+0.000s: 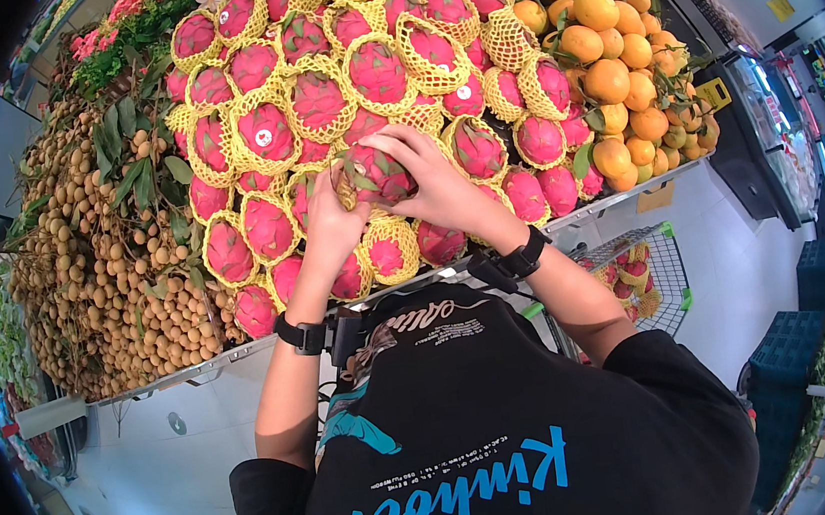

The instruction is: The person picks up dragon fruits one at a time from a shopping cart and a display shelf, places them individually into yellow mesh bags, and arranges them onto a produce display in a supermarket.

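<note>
Between my two hands is a pink dragon fruit (383,176) with green scale tips, held above the display pile. My right hand (428,173) curves over its top and right side, fingers spread around it. At its left side, my left hand (331,217) has its fingers and thumb against the fruit. A bit of yellowish material shows between my left fingers and the fruit; its form is partly hidden. Around and beneath my hands lie many more dragon fruits (265,131), most in yellow foam net sleeves (508,40). Some carry small round stickers.
Longans (119,266) on stems are heaped to the left, with pink flowers (119,17) behind. Orange citrus fruits (605,82) are piled right. A metal display edge (241,352) runs before me. A shopping cart (659,269) holding sleeved dragon fruits stands at right, near dark crates (787,346).
</note>
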A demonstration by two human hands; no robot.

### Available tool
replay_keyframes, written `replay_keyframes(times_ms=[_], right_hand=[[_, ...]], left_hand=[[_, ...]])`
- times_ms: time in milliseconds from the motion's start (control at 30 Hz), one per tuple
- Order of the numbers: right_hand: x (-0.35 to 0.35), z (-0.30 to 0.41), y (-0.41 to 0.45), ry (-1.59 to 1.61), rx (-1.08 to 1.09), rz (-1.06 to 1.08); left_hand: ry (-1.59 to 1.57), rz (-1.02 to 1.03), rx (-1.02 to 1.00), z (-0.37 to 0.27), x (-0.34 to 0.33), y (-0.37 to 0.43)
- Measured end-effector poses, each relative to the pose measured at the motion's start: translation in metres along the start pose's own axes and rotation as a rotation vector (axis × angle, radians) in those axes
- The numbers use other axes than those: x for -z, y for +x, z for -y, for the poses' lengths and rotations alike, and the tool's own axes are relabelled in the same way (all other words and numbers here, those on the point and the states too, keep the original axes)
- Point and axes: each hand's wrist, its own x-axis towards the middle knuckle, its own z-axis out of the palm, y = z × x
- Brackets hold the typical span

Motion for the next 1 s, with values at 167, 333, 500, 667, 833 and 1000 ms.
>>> replay_keyframes(times_ms=[167,333,500,667,833,1000], right_hand=[[-0.005,0.0,-0.002,-0.051,-0.066,-0.031],[-0.003,0.009,-0.001,-0.154,-0.098,0.002],[-0.004,0.006,-0.002,-0.157,-0.175,0.11],[-0.002,0.006,0.003,-0.153,-0.225,0.164],[0.002,-0.004,0.006,0.048,-0.253,0.167],[-0.001,-0.008,0.001,0.231,-0.284,0.044]], left_hand=[[0.143,-0.072,-0.066,-0.006,-0.003,-0.002],[0.207,-0.135,-0.185,-0.003,0.0,0.003],[0.267,-0.064,-0.263,-0.008,0.011,0.008],[0.236,0.013,-0.39,-0.017,0.018,0.011],[0.211,0.126,-0.362,-0.044,0.028,0.019],[-0.178,0.265,-0.018,-0.067,0.04,0.016]])
